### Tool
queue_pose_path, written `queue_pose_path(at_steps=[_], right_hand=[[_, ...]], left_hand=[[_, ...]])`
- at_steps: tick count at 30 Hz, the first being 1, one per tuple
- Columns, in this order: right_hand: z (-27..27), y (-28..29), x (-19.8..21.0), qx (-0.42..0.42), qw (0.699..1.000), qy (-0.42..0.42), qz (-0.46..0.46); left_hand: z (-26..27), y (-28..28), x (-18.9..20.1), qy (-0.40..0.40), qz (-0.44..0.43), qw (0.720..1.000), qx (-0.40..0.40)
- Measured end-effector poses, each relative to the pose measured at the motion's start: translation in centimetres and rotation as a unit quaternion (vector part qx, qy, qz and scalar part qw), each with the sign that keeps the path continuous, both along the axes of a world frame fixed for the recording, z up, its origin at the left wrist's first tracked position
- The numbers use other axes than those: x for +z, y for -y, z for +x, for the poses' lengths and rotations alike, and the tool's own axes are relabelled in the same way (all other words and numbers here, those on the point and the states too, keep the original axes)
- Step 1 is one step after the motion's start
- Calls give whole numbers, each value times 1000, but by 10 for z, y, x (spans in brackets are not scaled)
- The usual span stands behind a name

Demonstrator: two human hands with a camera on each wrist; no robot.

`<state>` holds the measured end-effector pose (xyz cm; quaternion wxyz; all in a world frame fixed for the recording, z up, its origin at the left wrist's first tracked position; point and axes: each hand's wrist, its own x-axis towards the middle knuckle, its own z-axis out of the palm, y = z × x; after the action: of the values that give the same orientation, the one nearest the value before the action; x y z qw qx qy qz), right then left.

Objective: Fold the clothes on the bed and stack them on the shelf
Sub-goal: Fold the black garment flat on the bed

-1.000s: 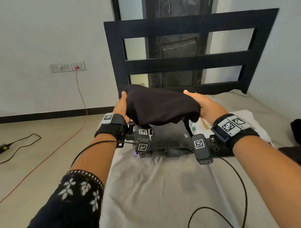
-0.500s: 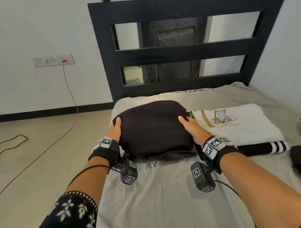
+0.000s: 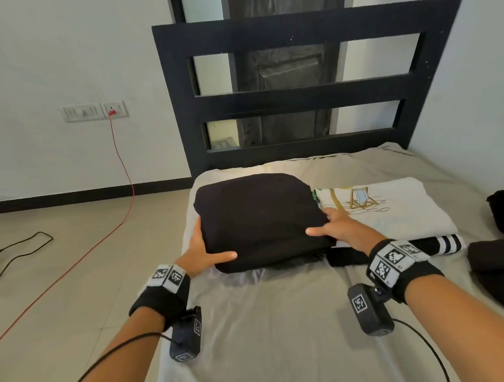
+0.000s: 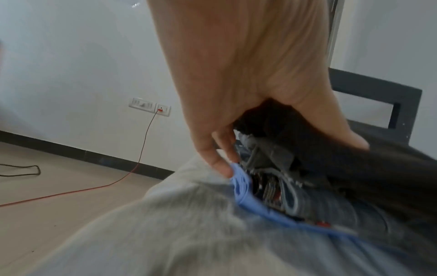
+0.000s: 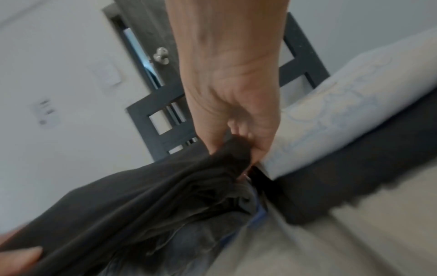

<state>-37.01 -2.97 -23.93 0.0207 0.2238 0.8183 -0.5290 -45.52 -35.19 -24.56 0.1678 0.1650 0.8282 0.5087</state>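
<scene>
**Both hands grip a folded black stack on the bed**

The folded black garment [image 3: 260,219] lies flat on the grey bed sheet [image 3: 272,327], near the left edge and short of the dark headboard [image 3: 304,97]. It is nearly square, its slightly longer side running across the bed, its rounded far edge toward the headboard and its thick near edge toward the person. Under it sit more folded layers; the left wrist view shows grey and blue cloth [image 4: 243,188] there, but blur keeps me from telling how many pieces.

The left hand [image 3: 203,249] clasps the stack's left near corner, thumb on top, fingers tucked underneath and hidden. The right hand [image 3: 339,230] holds the right near corner the same way, thumb over the black fabric, fingers closed below it.

Just beside the stack on the right lies a folded white shirt [image 3: 394,211] with a beach-chair print, atop a dark striped piece [image 3: 444,245]. More dark clothes [image 3: 502,265] are cut off at the right edge.
</scene>
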Motion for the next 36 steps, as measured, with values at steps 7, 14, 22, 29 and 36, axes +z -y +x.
queue_pose_path(at_steps=[7,14,22,29,36], right_hand=[[0,27,47,69,935,-45,345],[-40,39,42,285,851,227,379],[-34,55,1,233,851,223,415],[38,55,25,183,925,107,316],[200,-33,44,22,958,51,281]], left_hand=[[-24,1,37,-69,-56,996,24],[-50,-31,62,-140,-433,861,-226],[-44,-34,16,-136,-526,817,-193],[20,-16,34,-223,-512,826,-83],[124,-21,20,-260,-310,914,-16]])
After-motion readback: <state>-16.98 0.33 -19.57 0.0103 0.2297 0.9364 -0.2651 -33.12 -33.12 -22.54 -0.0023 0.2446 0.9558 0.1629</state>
